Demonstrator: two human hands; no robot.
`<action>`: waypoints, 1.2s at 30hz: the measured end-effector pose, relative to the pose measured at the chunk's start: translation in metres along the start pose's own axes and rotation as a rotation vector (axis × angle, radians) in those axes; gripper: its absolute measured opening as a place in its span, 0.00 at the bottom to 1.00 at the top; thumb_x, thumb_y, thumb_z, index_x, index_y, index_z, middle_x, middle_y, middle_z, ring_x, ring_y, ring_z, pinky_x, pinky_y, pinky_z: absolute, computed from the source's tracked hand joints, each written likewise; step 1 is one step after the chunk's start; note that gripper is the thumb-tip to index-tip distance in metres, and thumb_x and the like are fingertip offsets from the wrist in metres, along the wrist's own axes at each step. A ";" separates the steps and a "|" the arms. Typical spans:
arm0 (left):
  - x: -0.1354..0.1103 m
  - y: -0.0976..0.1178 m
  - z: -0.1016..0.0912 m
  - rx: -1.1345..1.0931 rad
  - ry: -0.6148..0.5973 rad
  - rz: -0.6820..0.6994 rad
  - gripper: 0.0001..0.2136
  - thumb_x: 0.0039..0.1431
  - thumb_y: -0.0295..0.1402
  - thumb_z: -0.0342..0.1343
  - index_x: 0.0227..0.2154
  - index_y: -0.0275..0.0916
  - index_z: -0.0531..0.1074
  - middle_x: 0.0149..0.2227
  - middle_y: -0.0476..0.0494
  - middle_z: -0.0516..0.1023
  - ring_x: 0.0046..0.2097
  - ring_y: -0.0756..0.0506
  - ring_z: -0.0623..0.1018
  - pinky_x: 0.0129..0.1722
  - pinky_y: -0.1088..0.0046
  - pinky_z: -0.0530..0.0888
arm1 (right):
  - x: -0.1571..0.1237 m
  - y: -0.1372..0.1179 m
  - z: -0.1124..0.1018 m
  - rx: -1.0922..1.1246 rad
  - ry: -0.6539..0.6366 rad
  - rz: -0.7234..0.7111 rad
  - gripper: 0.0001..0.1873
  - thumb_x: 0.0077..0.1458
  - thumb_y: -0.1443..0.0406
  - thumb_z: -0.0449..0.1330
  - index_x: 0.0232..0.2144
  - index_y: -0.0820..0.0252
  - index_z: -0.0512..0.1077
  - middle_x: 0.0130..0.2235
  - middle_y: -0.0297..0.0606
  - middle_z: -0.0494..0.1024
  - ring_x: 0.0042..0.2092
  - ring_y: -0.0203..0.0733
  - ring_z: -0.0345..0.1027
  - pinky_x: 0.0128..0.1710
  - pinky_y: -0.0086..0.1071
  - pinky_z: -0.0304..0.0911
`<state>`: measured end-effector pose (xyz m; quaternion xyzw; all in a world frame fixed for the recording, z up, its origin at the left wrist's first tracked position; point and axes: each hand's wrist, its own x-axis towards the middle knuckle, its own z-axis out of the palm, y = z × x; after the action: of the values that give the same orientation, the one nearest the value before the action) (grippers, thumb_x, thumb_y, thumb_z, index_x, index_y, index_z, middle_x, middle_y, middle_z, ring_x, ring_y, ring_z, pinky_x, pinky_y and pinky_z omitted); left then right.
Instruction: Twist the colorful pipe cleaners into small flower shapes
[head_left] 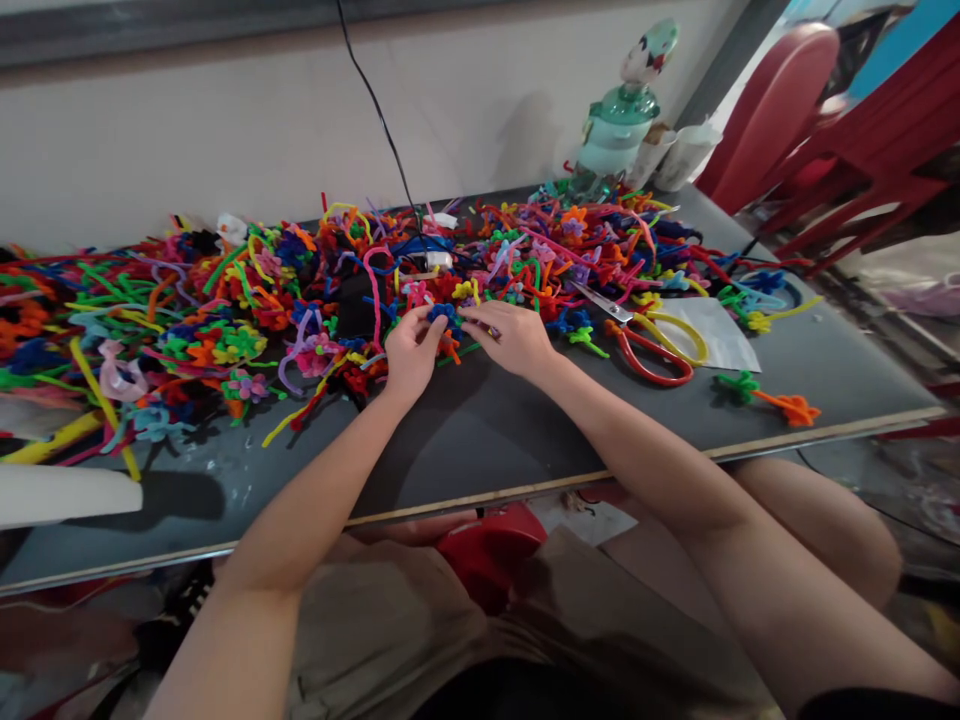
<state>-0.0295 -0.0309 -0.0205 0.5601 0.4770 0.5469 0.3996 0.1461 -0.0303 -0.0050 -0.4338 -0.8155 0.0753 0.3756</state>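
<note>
Blue flower [443, 314] between inward-turned left hand [411, 352] and right hand [516, 338]

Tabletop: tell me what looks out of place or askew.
An orange fuzzy flower and its attached green one lie apart from the jumbled heap, near the front edge of the table at right, so they look stray. I see no clear damage.

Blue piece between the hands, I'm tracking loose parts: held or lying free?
Held: the left hand has the blue piece at its thumb and fingertips.
</note>
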 end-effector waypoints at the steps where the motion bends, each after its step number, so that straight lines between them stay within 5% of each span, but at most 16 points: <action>1: 0.000 0.000 0.000 -0.005 0.008 -0.004 0.16 0.55 0.44 0.62 0.40 0.38 0.73 0.28 0.47 0.79 0.27 0.49 0.79 0.26 0.76 0.73 | 0.000 -0.001 -0.001 0.010 0.015 0.008 0.15 0.64 0.62 0.55 0.48 0.56 0.78 0.45 0.40 0.82 0.44 0.41 0.76 0.41 0.33 0.70; 10: 0.002 0.002 0.001 -0.006 -0.083 -0.036 0.10 0.53 0.40 0.63 0.33 0.38 0.77 0.23 0.49 0.78 0.24 0.51 0.77 0.24 0.78 0.72 | -0.001 -0.001 0.002 0.051 0.048 0.039 0.11 0.61 0.63 0.59 0.44 0.53 0.79 0.44 0.36 0.83 0.44 0.41 0.77 0.43 0.33 0.71; 19: 0.000 0.003 0.002 0.014 -0.084 0.001 0.13 0.52 0.42 0.63 0.31 0.36 0.77 0.23 0.47 0.78 0.24 0.51 0.76 0.23 0.78 0.72 | 0.003 -0.004 -0.003 0.233 0.047 0.124 0.06 0.55 0.66 0.65 0.35 0.54 0.83 0.35 0.35 0.84 0.34 0.39 0.77 0.36 0.31 0.70; 36: -0.003 0.005 0.003 -0.056 -0.078 -0.042 0.15 0.50 0.44 0.65 0.30 0.35 0.78 0.25 0.45 0.79 0.22 0.51 0.76 0.21 0.77 0.73 | 0.004 -0.005 -0.006 0.283 0.036 0.169 0.07 0.54 0.67 0.64 0.31 0.53 0.83 0.33 0.33 0.84 0.36 0.41 0.80 0.38 0.31 0.73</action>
<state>-0.0260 -0.0350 -0.0169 0.5594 0.4572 0.5292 0.4450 0.1452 -0.0314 0.0035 -0.4449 -0.7504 0.2130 0.4400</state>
